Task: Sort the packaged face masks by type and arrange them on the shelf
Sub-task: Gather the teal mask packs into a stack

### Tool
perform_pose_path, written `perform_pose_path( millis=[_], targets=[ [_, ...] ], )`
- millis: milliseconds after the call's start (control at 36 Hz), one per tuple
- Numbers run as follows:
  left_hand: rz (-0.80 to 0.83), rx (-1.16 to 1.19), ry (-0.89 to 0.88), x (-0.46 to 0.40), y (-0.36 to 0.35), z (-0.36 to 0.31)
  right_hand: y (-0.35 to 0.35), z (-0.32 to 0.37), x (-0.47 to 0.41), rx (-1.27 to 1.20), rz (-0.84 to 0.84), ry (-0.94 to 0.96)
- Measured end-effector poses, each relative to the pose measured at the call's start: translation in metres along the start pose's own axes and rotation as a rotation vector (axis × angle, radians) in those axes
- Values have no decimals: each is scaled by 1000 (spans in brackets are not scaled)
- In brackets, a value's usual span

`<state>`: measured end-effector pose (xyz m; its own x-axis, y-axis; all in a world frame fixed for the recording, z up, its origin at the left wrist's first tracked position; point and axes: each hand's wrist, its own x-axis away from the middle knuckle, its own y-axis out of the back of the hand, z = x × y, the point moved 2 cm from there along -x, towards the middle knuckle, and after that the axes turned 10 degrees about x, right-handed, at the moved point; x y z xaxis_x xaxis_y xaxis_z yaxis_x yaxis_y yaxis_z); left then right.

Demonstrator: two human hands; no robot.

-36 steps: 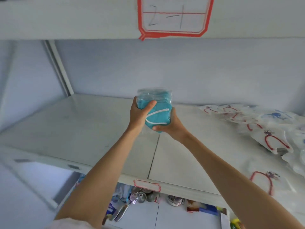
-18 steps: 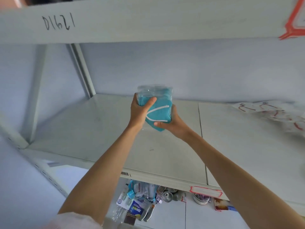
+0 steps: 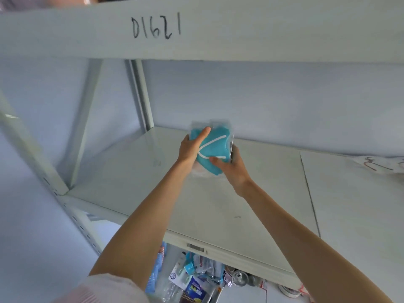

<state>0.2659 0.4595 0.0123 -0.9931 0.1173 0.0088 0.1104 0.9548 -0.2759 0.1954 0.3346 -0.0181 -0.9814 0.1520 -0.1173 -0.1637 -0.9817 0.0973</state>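
Observation:
A stack of teal face masks in clear plastic packaging point(image 3: 215, 149), with a white ear loop showing, is held above the white shelf board point(image 3: 135, 171). My left hand point(image 3: 190, 147) grips its left side, thumb laid across the front. My right hand point(image 3: 231, 169) grips the lower right corner, thumb on the front. The pack is tilted and sits just over the shelf, near the back wall. At the far right edge lie white packaged masks with red loops point(image 3: 384, 166).
An upper shelf beam point(image 3: 240, 36) marked "D1621" runs overhead. An upright post point(image 3: 142, 92) stands at the back left corner. Assorted packaged goods point(image 3: 194, 278) lie on the lower level under the shelf's front edge.
The view has swung left, so the white masks slid to the right edge. Both hands have carried the teal pack leftward and lowered it towards the shelf, tilting it.

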Motion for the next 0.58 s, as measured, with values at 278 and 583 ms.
perform_pose_path(
  millis=[278, 583],
  targets=[
    [118, -235, 282, -75, 81, -12, -93, -18, -53, -146, -220, -224],
    [190, -293, 323, -139, 152, -20, -167, -25, -116, -138, -304, -342]
  ],
)
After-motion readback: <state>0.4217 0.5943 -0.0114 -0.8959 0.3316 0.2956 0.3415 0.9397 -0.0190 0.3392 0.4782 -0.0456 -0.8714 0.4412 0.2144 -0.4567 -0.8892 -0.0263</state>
